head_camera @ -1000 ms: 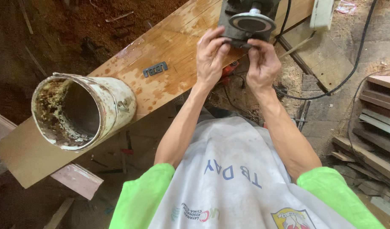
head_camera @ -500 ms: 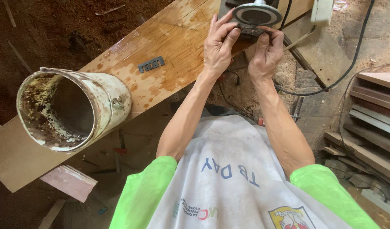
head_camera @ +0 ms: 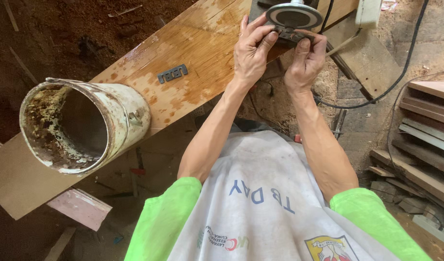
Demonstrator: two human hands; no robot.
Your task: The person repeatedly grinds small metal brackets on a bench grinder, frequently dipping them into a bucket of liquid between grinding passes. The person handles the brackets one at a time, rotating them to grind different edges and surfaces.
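Both my hands are stretched out over the far end of a glossy wooden plank point(head_camera: 193, 53). They hold a dark power tool point(head_camera: 293, 17) with a round flat base plate turned towards me. My left hand point(head_camera: 251, 50) has its fingers curled over the left edge of the plate. My right hand point(head_camera: 306, 60) pinches a dark part just under the plate with thumb and fingers. The tool's upper body is cut off by the frame's top edge.
A dirty white bucket point(head_camera: 81, 125) with a crusted inside stands on the plank's near left end. A small dark metal piece point(head_camera: 172, 73) lies mid-plank. A black cable point(head_camera: 400, 72) runs across the sawdust-covered floor. Stacked boards point(head_camera: 425, 140) lie at the right.
My hands and the tool have drifted up towards the frame's top edge. My left fingers have spread further over the plate's edge. The bucket appears lower and more to the left.
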